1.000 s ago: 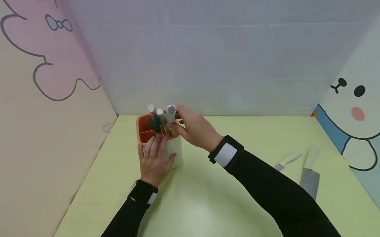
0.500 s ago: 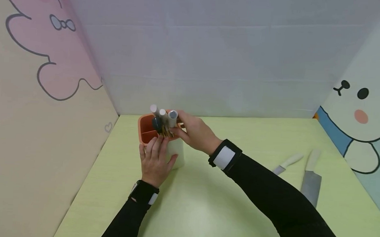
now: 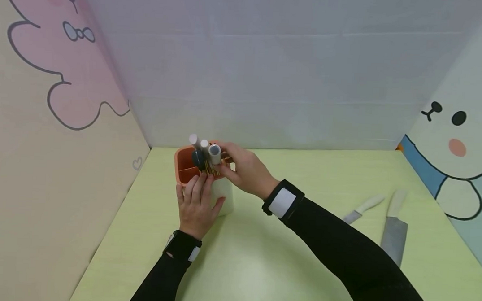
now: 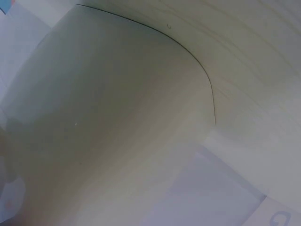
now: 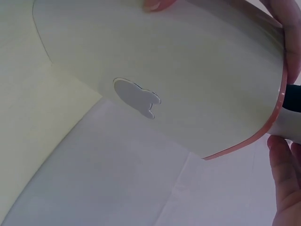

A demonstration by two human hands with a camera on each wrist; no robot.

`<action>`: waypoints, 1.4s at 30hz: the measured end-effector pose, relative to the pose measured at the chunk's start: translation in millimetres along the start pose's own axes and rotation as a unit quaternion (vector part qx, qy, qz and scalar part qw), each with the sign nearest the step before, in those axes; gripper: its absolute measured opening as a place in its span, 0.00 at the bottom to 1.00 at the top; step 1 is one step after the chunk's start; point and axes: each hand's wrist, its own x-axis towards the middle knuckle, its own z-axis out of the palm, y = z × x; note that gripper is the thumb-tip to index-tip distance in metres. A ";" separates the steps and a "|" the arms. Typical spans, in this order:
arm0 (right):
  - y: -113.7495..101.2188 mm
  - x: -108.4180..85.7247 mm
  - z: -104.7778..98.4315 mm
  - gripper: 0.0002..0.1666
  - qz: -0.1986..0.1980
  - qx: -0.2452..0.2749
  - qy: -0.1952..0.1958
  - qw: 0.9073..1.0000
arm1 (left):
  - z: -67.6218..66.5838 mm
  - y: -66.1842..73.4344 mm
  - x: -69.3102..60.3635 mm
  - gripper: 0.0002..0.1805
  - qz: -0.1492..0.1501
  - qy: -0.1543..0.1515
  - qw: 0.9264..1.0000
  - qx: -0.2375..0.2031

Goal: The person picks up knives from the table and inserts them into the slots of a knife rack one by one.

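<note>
- I am seeing the table (image 3: 256,268) stretching toward the near side, giving me room for pulling outward.
- The left hand (image 3: 196,209) is lying with straight fingers against the front of the holder (image 3: 224,197), steadying it, I am judging, rather than clasping it.
- Off to the right, a cleaver (image 3: 395,231) and a small knife (image 3: 365,205) are resting on the table, their blades running partly behind the right sleeve (image 3: 342,240); I am treating both as edges needing a wide berth.
- The holder is standing near the table's far left corner, its smooth walls looking stiff, perhaps slippery; its orange rim (image 3: 178,168) is offering the surer hold.
- The right hand (image 3: 246,168) is pinching a thick pale handle (image 3: 214,153) above that rim; I am expecting something rigid and fairly light, best taken by this upper end.
- Two slimmer pale handles (image 3: 204,145) and a dark piece (image 3: 198,159) are crowding beside it; what is hanging below is hidden from me.
- The back wall (image 3: 267,93) is rising close behind, so I am favouring upward room.
</note>
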 end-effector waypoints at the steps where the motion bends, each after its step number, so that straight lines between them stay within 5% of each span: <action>1: 0.0 -0.2 0.2 0.31 0.004 0.003 0.003 1.000 | 0.0 0.0 0.2 0.51 0.000 0.000 1.000 0.000; 18: 3.2 -10.8 -3.8 0.30 0.101 0.022 0.002 0.995 | -0.5 0.1 1.6 0.52 -0.002 -0.010 1.000 -0.001; 23: 11.9 -39.2 -20.8 0.29 0.151 0.017 -0.002 0.988 | 0.0 -0.3 1.4 0.52 -0.001 -0.006 1.000 -0.002; 29: 30.8 -96.4 -57.2 0.29 0.209 0.005 0.016 0.978 | 0.5 0.5 2.4 0.51 -0.003 -0.007 1.000 -0.005; 34: 37.3 -147.5 -98.7 0.27 0.280 -0.050 0.000 0.959 | -1.8 -2.2 2.8 0.50 -0.003 -0.004 1.000 -0.012; 42: 45.5 -203.7 -160.9 0.31 0.389 -0.142 -0.099 0.905 | -10.8 -24.6 4.0 0.48 -0.016 0.030 0.999 -0.022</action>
